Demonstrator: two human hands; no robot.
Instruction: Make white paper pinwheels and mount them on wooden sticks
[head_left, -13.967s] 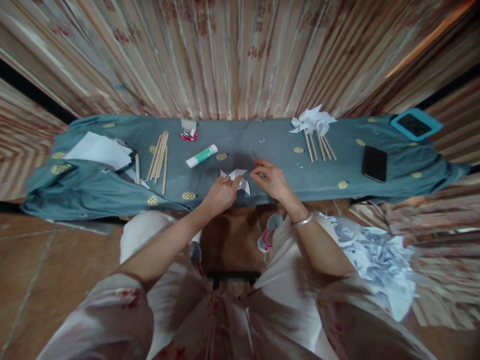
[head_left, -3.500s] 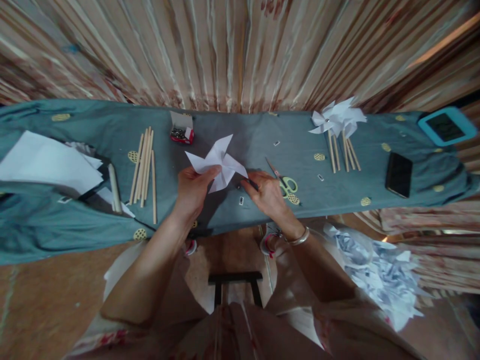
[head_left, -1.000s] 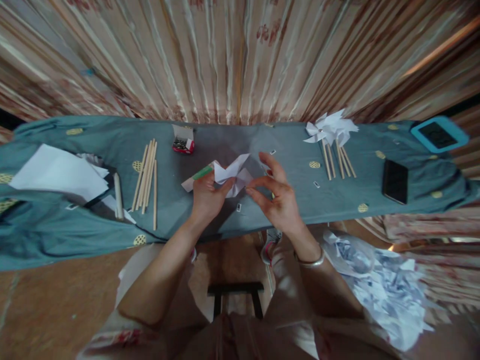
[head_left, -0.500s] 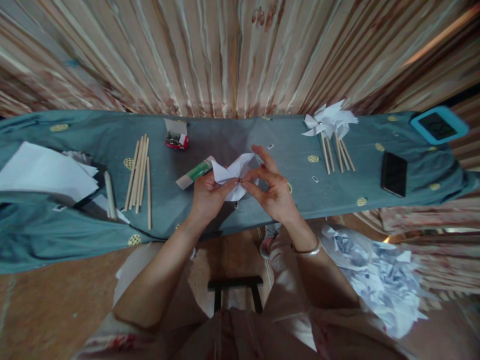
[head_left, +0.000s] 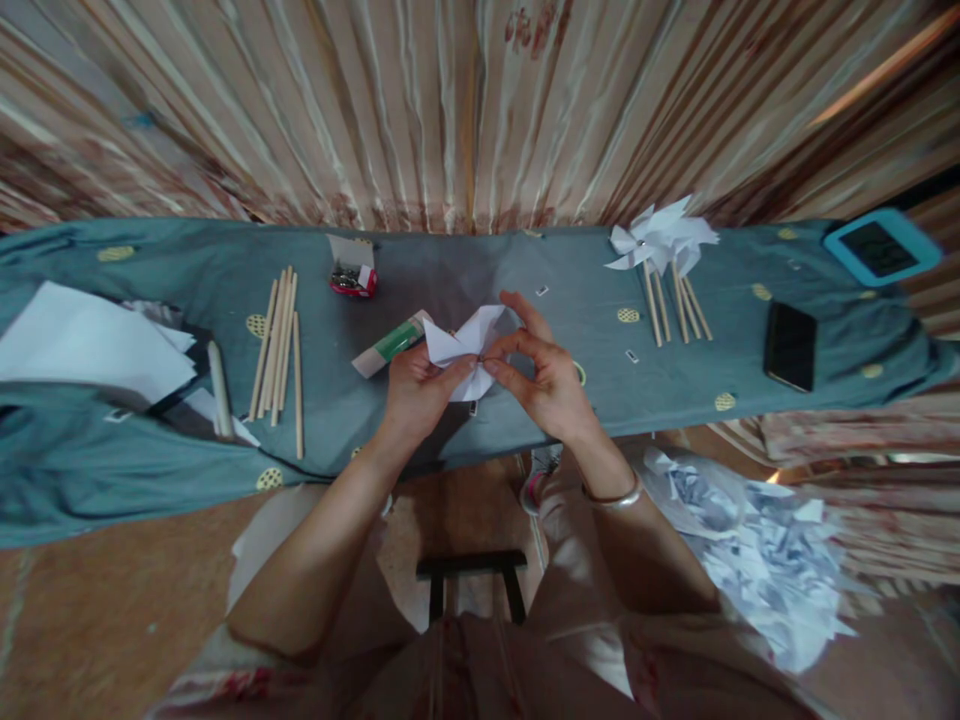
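Observation:
In the head view I hold a folded white paper pinwheel over the table, its blades fanned out. My left hand grips it from the left, the thumb pressed near the centre. At that same centre, the thumb and index finger of my right hand pinch together, with the other fingers raised. A tiny dark spot shows between the fingertips, too small to name. Just beyond my left hand lies a green and white tube-like object. Farther back stands an open red box of small metallic pieces.
Several wooden sticks and white paper sheets lie at left. Finished pinwheels on sticks, a phone and a blue-framed device are at right. A bag of folded paper sits below, right.
Both hands keep almost the same hold on the pinwheel at the same spot. The view has shifted very slightly.

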